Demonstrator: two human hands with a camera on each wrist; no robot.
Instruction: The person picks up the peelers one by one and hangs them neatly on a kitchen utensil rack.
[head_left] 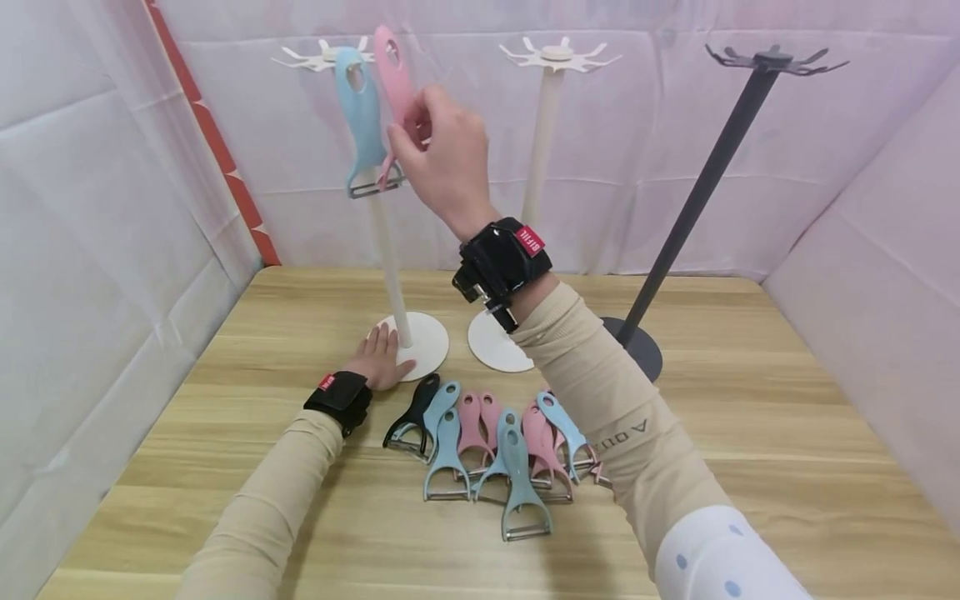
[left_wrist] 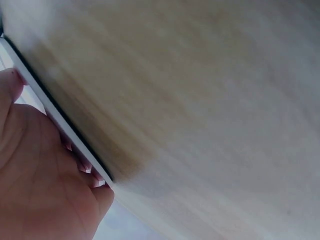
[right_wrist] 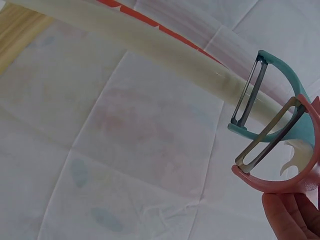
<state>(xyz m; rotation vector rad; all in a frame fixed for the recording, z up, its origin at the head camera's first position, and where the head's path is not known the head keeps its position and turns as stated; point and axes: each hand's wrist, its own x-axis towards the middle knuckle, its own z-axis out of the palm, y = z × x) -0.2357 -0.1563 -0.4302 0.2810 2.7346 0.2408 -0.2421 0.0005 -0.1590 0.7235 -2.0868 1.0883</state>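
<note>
One pink peeler (head_left: pixel 397 83) is pinched by right fingers (right_wrist: pixel 284 219), leaving its hole clear. Outspread left fingers (head_left: pixel 382 337) presumably steady the white base (head_left: pixel 431 340).

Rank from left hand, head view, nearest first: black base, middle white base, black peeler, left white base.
1. Left white base: touched by the left hand.
2. Black peeler: just lower right.
3. Middle white base: farther right.
4. Black base: farthest right.

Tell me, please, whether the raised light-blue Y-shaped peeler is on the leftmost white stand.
On: the light-blue peeler hangs from the white stand, a hook showing in the handle hole.
</note>
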